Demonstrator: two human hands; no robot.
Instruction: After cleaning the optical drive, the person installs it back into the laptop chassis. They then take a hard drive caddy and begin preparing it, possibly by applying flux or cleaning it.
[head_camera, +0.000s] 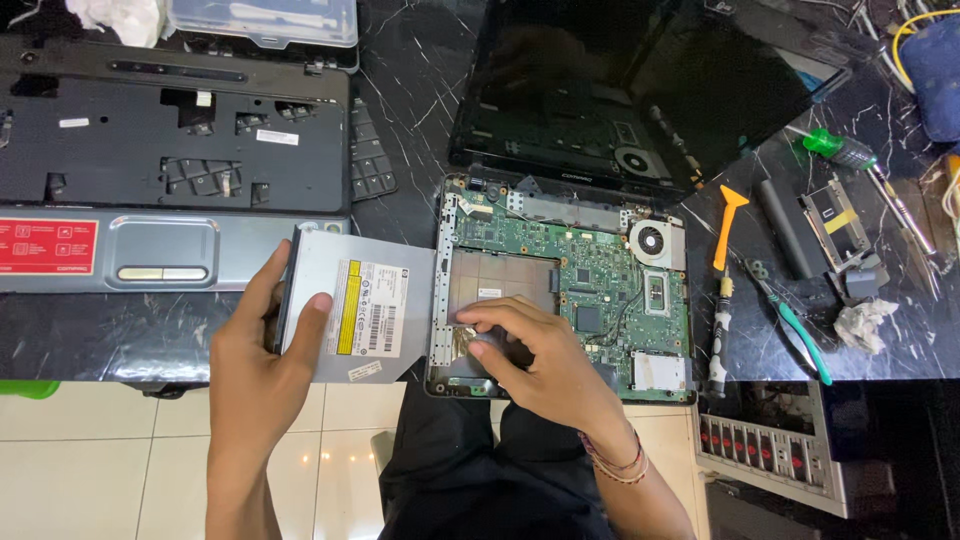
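Between our left fingers (300, 320) sits the optical drive (360, 315), clasped at its outer edge, mostly out of the laptop base (560, 290) w/ its inner end just at the base's left side. Our right hand (540, 360) lies flat on the base, fingertips pressing near the drive bay, grasping nothing. Done, as far as we judge: top cover (170, 160) off, board exposed. Left: drive not yet set down. Around on the bench (410, 90): fan (652, 240), orange pry tool (728, 225), green screwdriver (850, 155), tweezers, a screen at the back. Nothing blocks the drive's path leftward.
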